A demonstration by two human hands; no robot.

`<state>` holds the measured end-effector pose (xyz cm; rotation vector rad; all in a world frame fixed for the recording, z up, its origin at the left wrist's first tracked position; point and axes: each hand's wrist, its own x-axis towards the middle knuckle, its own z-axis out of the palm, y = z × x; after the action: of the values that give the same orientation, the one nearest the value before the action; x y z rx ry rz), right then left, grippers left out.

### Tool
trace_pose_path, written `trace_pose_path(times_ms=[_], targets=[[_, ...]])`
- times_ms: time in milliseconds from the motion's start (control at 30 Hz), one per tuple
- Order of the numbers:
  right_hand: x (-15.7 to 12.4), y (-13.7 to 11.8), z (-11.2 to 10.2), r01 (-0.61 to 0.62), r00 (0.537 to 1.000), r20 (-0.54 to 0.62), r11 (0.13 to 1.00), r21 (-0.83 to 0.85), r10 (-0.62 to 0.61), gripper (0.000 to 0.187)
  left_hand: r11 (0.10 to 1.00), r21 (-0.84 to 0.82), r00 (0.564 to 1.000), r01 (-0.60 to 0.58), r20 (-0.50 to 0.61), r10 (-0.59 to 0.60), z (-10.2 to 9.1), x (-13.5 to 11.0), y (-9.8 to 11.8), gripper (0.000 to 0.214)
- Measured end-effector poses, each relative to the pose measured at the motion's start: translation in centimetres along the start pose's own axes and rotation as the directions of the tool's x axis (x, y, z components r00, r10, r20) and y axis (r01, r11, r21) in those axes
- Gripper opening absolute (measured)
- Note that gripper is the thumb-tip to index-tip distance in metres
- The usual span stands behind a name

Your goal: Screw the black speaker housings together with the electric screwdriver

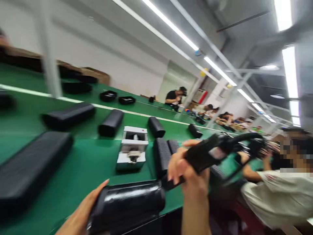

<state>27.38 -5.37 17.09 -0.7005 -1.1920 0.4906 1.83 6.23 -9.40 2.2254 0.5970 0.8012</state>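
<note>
My left hand [81, 209] is closed along the left end of a glossy black case [129, 202], low in front of me. Part of those fingers is hidden behind the case. Raised to the right of it, my right hand [186, 166] grips a dark, shiny black bundle [205, 153] with a pale label. Black loops like a cable or strap stick out from its far end; blur hides its exact kind. Just beyond my hands, a small open white box [133, 143] with metallic parts inside stands on the green table [97, 163].
Several black cases, among them a long one [31, 166] at left, lie across the table. Black trays [109, 95] sit farther back, beside a white post [50, 49]. A co-worker in a light shirt [278, 195] sits close on my right; other people work along the table.
</note>
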Motion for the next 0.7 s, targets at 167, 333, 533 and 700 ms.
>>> trace_pose_path(times_ms=[167, 333, 533, 700], targets=[[6.9, 4.1, 0.8, 0.125, 0.97, -0.186, 0.978, -0.164, -0.155, 0.031, 0.967, -0.054, 0.968, 0.25, 0.032, -0.249, -0.7, -2.1, 0.8, 0.139], [9.7, 9.7, 3.0, 0.081, 0.971, -0.207, 0.979, -0.188, -0.12, 0.032, 0.958, -0.112, 0.964, 0.265, 0.036, -0.262, -1.3, -1.4, 2.9, 0.136], [9.8, 12.1, 4.4, 0.043, 0.978, -0.19, 0.975, -0.217, -0.085, 0.032, 0.925, -0.152, 0.937, 0.348, 0.068, -0.341, -1.8, -1.5, 3.8, 0.143], [9.7, 12.4, 4.4, 0.018, 0.977, -0.203, 0.973, -0.228, -0.066, 0.032, 0.919, -0.163, 0.933, 0.359, 0.079, -0.351, -1.8, -1.2, 4.1, 0.145]])
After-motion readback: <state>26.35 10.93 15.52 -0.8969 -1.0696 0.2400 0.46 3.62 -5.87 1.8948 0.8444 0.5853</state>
